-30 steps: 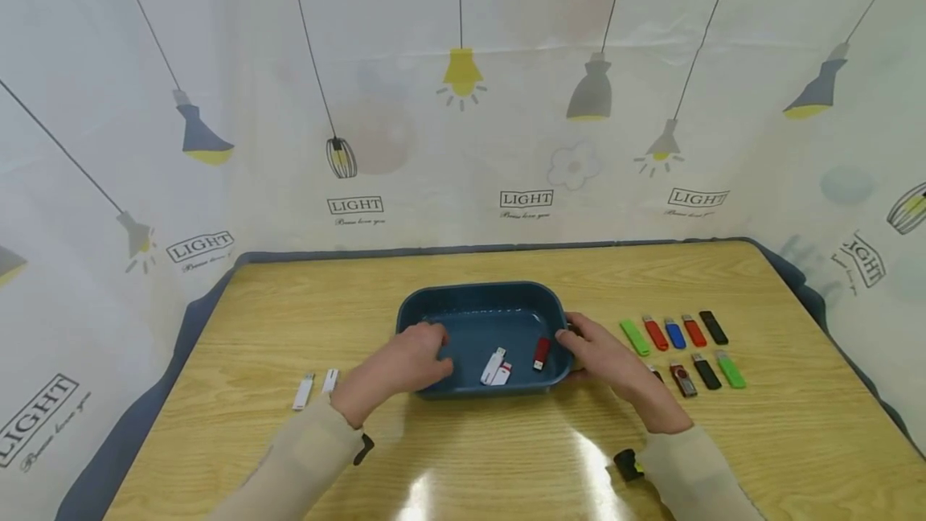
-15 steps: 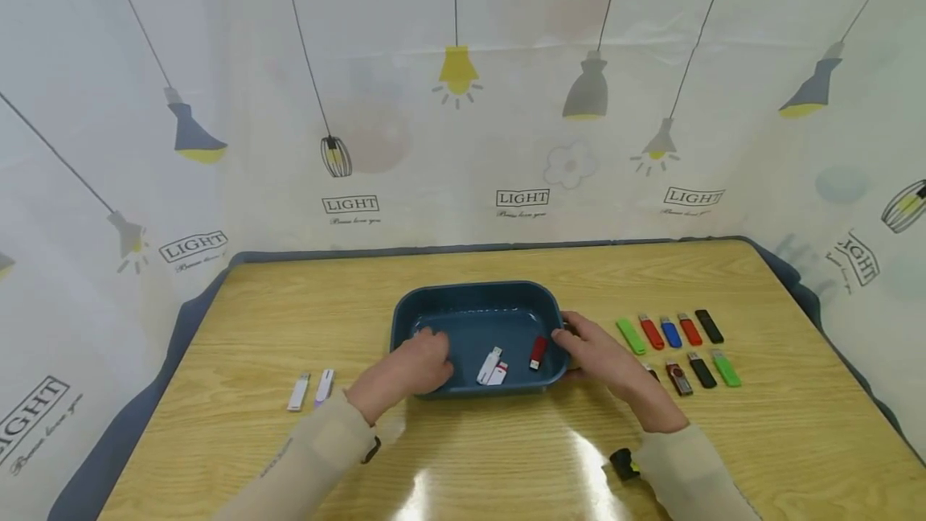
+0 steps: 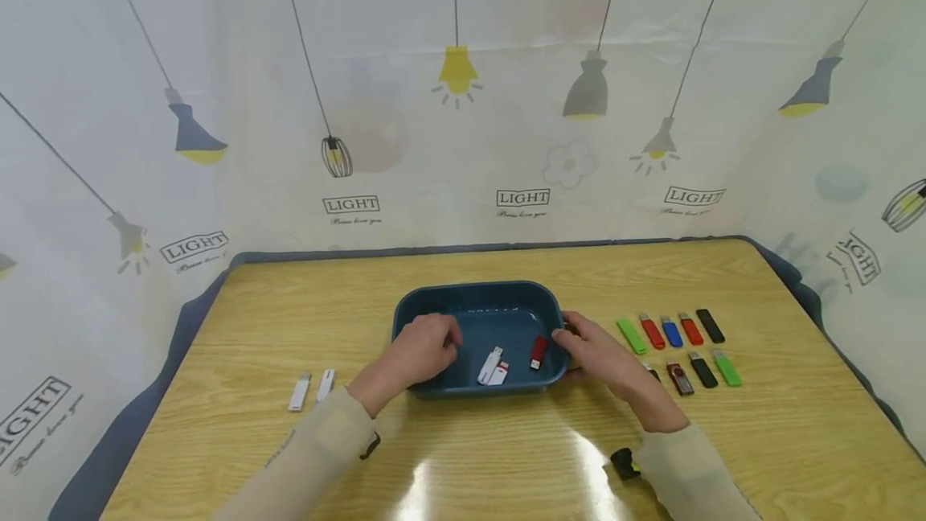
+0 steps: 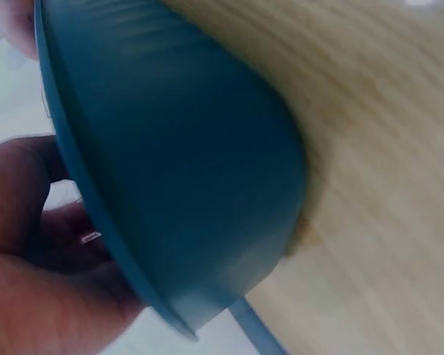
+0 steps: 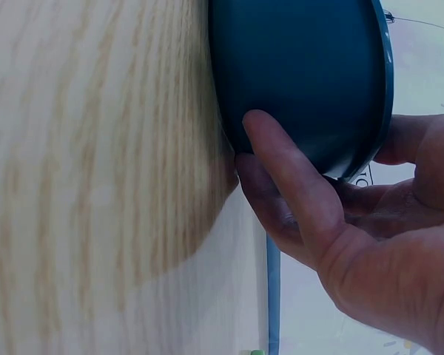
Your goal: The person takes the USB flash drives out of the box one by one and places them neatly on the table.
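A dark blue plastic box (image 3: 477, 392) stands on the wooden table. My left hand (image 3: 423, 348) is over its left part with the fingers curled. In the left wrist view, a small metal connector of a USB flash drive (image 4: 91, 237) shows between those fingers; the rest of it is hidden. My right hand (image 3: 596, 350) grips the box's right end, thumb at the rim and fingers against the outer wall (image 5: 303, 74). Inside the box lie a white flash drive (image 3: 489, 365), a white and red one (image 3: 498, 375) and a dark red one (image 3: 538, 352).
Two white flash drives (image 3: 299, 392) lie on the table left of the box. To the right are two rows of several flash drives, among them a green one (image 3: 632, 336), a blue one (image 3: 671, 332) and a black one (image 3: 710, 326). A patterned curtain (image 3: 434, 215) borders the table's back.
My left hand has dipped into the left part of the box, its fingers have closed, and it has risen slightly. The right hand keeps its grip on the box's end.
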Demonstrator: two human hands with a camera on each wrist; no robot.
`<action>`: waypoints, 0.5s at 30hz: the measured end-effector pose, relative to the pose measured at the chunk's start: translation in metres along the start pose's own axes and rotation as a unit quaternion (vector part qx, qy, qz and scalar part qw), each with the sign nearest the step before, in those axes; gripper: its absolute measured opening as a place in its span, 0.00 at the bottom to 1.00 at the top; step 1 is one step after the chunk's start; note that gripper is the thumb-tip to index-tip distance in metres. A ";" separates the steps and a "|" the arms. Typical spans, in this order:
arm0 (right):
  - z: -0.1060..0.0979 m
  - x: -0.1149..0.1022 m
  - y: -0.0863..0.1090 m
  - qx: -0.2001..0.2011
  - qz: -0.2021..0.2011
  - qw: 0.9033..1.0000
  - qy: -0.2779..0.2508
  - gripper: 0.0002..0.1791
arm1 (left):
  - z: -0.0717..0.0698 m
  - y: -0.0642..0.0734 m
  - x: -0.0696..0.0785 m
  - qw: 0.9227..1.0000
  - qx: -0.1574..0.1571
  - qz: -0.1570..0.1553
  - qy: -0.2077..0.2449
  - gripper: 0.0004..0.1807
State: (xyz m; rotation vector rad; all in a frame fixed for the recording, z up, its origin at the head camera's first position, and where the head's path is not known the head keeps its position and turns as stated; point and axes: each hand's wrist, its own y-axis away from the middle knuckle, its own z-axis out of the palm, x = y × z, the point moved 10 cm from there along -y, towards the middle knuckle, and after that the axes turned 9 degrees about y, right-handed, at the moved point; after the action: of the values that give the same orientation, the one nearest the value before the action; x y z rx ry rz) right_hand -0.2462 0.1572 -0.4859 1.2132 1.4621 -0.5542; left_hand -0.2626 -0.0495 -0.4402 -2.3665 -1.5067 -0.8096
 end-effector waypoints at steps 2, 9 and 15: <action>-0.001 0.000 0.000 0.001 -0.002 1.000 0.001 0.31 | -0.008 -0.001 -0.002 0.999 0.024 -0.016 -0.023 0.02; -0.002 -0.001 0.001 0.002 -0.006 1.000 0.003 0.30 | -0.001 -0.002 -0.013 0.991 -0.006 -0.099 -0.086 0.21; 0.000 -0.002 0.001 0.001 -0.006 1.000 0.003 0.30 | 0.006 -0.001 -0.012 0.991 -0.006 -0.087 -0.101 0.18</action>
State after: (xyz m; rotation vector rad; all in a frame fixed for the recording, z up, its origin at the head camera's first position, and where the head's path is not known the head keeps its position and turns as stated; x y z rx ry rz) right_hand -0.2461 0.1569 -0.4838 1.2096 1.4758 -0.5615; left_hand -0.2655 -0.0558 -0.4520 -2.4124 -1.8120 -0.6305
